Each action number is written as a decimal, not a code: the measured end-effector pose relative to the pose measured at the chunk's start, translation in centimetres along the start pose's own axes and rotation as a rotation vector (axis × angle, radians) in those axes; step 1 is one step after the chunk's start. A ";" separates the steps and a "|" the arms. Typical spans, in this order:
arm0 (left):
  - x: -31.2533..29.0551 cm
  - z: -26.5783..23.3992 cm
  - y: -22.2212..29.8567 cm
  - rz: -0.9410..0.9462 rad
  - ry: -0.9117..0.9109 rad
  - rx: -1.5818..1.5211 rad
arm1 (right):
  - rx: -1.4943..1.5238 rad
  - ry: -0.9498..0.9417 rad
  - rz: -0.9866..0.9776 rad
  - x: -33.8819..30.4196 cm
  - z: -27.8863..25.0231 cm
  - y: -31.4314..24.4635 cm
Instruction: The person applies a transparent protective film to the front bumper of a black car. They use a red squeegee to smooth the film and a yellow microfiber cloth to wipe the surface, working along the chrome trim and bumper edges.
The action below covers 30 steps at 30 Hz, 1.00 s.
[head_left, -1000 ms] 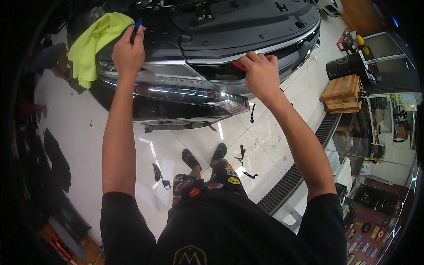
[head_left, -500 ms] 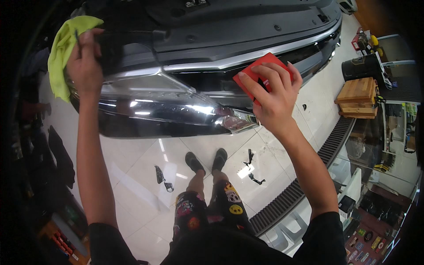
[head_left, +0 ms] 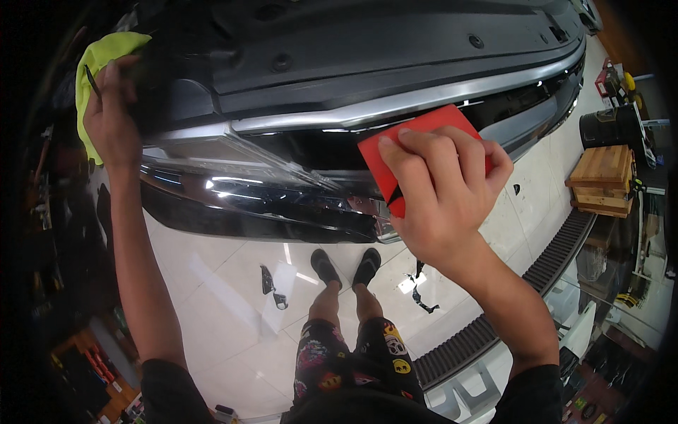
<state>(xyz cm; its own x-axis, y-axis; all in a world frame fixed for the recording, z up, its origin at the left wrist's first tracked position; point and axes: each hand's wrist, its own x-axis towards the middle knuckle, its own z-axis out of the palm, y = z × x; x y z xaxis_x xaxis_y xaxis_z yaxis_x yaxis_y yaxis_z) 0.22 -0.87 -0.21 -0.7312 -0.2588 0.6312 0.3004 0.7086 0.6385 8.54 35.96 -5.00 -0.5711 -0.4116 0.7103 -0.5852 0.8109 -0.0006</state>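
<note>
Our two hands are well apart: our right hand (head_left: 448, 194) grips a red squarish pad (head_left: 441, 119) at the front of the black car (head_left: 339, 63), just below its silver strip (head_left: 395, 99), though we cannot tell whether they touch, while our left hand (head_left: 114, 131) holds a thin dark tool (head_left: 92, 80) beside the yellow-green cloth (head_left: 113, 46)

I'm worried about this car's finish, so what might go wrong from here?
The red card in the right hand is close to the glossy black front; a slip might scuff it. The left hand holds a thin dark tool by the yellow-green cloth; it might snag. Loose dark pieces lie near the shoes and might get stepped on.
</note>
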 end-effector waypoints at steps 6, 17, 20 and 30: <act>0.1 -0.6 -0.8 -0.052 -0.002 -0.024 | -0.059 -0.073 0.028 1.8 0.3 -2.2; 0.1 -0.8 -1.0 0.022 -0.068 -0.107 | 0.280 -0.162 0.427 3.1 -4.6 -0.6; 0.1 -0.7 -1.4 -0.004 -0.024 -0.069 | 0.934 -0.046 1.053 1.8 -5.0 -2.3; 0.3 -0.4 -1.5 -0.015 -0.063 -0.053 | 0.973 -0.038 1.539 4.4 -2.0 -3.5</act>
<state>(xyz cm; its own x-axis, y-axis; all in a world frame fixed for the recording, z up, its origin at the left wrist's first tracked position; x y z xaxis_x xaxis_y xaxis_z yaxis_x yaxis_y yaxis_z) -0.22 -2.32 -0.77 -0.7725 -0.2258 0.5935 0.3198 0.6691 0.6708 9.21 32.09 -0.49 -0.8688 0.3652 -0.3343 0.3349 -0.0638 -0.9401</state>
